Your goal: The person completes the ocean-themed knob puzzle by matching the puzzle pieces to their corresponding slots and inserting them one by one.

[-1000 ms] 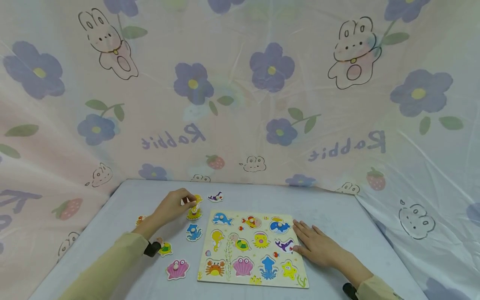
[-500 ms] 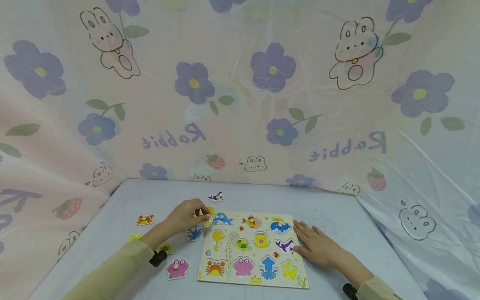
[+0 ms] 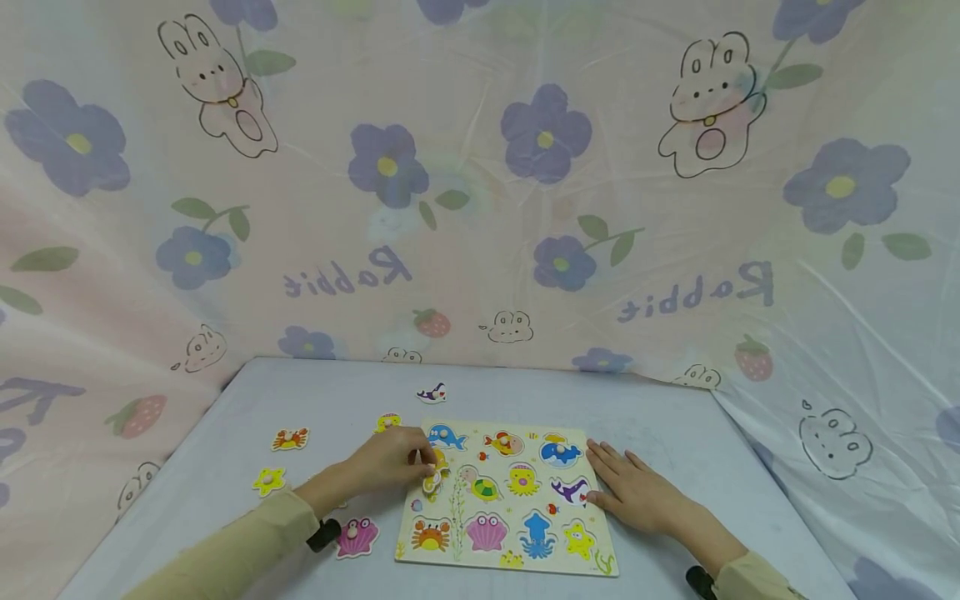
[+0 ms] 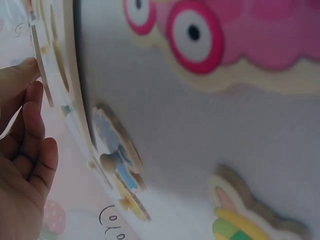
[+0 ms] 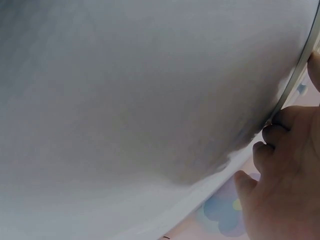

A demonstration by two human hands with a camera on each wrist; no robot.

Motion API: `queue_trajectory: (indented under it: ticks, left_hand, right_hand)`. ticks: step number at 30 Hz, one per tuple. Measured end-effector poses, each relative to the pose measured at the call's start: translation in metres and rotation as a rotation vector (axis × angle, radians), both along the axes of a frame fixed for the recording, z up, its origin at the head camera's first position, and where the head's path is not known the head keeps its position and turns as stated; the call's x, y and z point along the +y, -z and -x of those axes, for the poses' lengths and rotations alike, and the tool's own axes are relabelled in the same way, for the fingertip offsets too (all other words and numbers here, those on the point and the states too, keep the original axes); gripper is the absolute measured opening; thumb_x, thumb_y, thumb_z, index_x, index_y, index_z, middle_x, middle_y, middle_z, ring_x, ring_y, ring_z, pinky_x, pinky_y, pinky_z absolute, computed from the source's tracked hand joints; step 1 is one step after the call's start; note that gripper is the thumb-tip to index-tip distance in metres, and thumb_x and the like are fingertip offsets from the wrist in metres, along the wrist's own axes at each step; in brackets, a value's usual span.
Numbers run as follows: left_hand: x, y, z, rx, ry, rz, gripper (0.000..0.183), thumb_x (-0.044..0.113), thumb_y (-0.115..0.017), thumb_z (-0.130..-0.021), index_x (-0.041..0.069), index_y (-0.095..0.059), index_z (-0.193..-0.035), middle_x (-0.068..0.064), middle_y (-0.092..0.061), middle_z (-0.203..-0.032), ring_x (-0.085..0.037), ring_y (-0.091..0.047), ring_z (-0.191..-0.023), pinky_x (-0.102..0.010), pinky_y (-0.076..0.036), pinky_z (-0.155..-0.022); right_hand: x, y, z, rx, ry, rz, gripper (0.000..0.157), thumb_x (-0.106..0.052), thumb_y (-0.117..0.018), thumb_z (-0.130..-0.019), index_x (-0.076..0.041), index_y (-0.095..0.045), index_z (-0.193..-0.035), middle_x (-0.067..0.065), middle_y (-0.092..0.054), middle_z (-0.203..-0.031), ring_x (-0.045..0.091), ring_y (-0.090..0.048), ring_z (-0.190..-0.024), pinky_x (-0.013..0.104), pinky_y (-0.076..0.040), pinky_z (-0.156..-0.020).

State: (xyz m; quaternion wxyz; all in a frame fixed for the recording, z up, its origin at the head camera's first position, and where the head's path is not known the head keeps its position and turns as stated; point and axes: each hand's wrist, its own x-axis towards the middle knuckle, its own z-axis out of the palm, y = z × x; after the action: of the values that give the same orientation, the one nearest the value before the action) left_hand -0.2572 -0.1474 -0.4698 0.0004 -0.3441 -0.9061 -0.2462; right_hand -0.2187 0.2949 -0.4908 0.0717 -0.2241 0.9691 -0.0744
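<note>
left hand (image 3: 393, 460) — thumb and fingertips pinch the yellow seahorse piece (image 3: 432, 481), at that hand's right, over the printed seahorse on the puzzle board (image 3: 551, 562). right hand (image 3: 637, 493) — fingers nearly straight, gripping nothing, touching the board's right edge. crab piece (image 3: 289, 439) and star piece (image 3: 269, 481) left of the left hand; purple whale piece (image 3: 432, 393) beyond it.

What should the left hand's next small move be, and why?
Probably lower the yellow wooden seahorse piece onto the pale rectangular wooden board: the left hand pinches it over the board's left side, and the left wrist view shows it raised.
</note>
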Motion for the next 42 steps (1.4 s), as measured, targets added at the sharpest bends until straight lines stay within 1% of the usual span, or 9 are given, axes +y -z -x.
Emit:
queue_trajectory:
  ticks: [5,12,15,19,22,29,33,38,42]
  left_hand:
    - [0.002,0.002,-0.001,-0.036,-0.002,0.037,0.007,0.025,-0.083,-0.091,0.023,-0.078,-0.094,0.020,-0.058,-0.083,-0.002,-0.052,-0.073,-0.021,-0.047,-0.066]
    - [0.003,0.005,-0.002,-0.067,0.003,0.044,0.008,0.025,-0.083,-0.091,0.023,-0.076,-0.093,0.020,-0.058,-0.080,-0.003,-0.052,-0.073,-0.022,-0.047,-0.066]
    - [0.002,0.007,-0.003,-0.060,0.018,0.040,0.008,0.024,-0.084,-0.090,0.022,-0.076,-0.092,0.019,-0.058,-0.080,-0.001,-0.051,-0.071,-0.021,-0.047,-0.065]
    - [0.002,0.009,-0.004,-0.060,0.017,0.044,0.009,0.024,-0.084,-0.089,0.022,-0.075,-0.092,0.019,-0.058,-0.081,-0.001,-0.051,-0.070,-0.021,-0.047,-0.065]
    - [0.002,0.009,-0.004,-0.064,0.007,0.050,0.009,0.026,-0.084,-0.090,0.022,-0.075,-0.093,0.019,-0.057,-0.082,-0.001,-0.051,-0.072,-0.021,-0.048,-0.066]
    - [0.001,0.010,-0.002,-0.039,0.005,0.068,0.012,0.029,-0.082,-0.091,0.022,-0.075,-0.099,0.017,-0.058,-0.089,-0.003,-0.052,-0.078,-0.021,-0.048,-0.069]
    - [-0.005,0.005,0.001,-0.024,-0.021,0.027,0.013,0.024,-0.081,-0.093,0.021,-0.074,-0.103,0.015,-0.061,-0.095,-0.006,-0.055,-0.083,-0.022,-0.048,-0.070]
    - [-0.020,-0.009,0.003,0.052,-0.030,-0.065,0.012,0.015,-0.079,-0.094,0.015,-0.074,-0.105,0.012,-0.065,-0.100,-0.011,-0.059,-0.087,-0.024,-0.050,-0.071]
    - [-0.035,-0.018,0.006,0.084,-0.047,-0.128,0.013,0.011,-0.079,-0.093,0.013,-0.075,-0.105,0.010,-0.067,-0.101,-0.007,-0.059,-0.086,-0.024,-0.053,-0.073]
  right_hand:
    - [0.000,0.000,0.000,0.002,-0.004,0.005,0.083,-0.062,-0.048,-0.104,-0.003,-0.034,-0.161,0.012,-0.026,-0.170,0.037,-0.025,-0.156,0.063,-0.020,-0.122]
    - [-0.001,-0.001,0.000,0.003,-0.005,0.008,0.083,-0.061,-0.048,-0.104,-0.002,-0.035,-0.160,0.013,-0.027,-0.170,0.038,-0.025,-0.155,0.064,-0.020,-0.122]
    - [-0.001,-0.001,-0.001,0.006,-0.003,0.006,0.082,-0.061,-0.048,-0.104,-0.002,-0.035,-0.160,0.013,-0.027,-0.170,0.038,-0.026,-0.155,0.064,-0.020,-0.122]
    - [-0.001,-0.001,-0.001,0.005,-0.003,0.004,0.083,-0.061,-0.048,-0.104,-0.002,-0.035,-0.160,0.013,-0.027,-0.170,0.038,-0.026,-0.155,0.064,-0.020,-0.122]
    - [-0.001,-0.001,0.000,0.002,0.000,0.000,0.083,-0.062,-0.048,-0.104,-0.003,-0.034,-0.161,0.012,-0.027,-0.170,0.038,-0.025,-0.155,0.064,-0.020,-0.122]
    - [-0.002,-0.001,-0.001,0.001,0.000,-0.003,0.083,-0.061,-0.049,-0.104,-0.002,-0.035,-0.160,0.013,-0.027,-0.170,0.038,-0.026,-0.155,0.064,-0.020,-0.122]
    - [-0.002,-0.001,0.000,-0.001,-0.003,-0.007,0.083,-0.061,-0.049,-0.104,-0.002,-0.035,-0.160,0.013,-0.027,-0.170,0.038,-0.025,-0.155,0.064,-0.020,-0.122]
    - [-0.002,-0.001,0.000,-0.001,-0.004,-0.006,0.082,-0.060,-0.049,-0.104,-0.002,-0.035,-0.160,0.013,-0.027,-0.170,0.038,-0.025,-0.155,0.064,-0.020,-0.122]
    - [-0.003,-0.002,-0.001,0.001,0.002,-0.010,0.081,-0.059,-0.050,-0.104,-0.002,-0.035,-0.160,0.013,-0.027,-0.170,0.038,-0.025,-0.155,0.064,-0.020,-0.122]
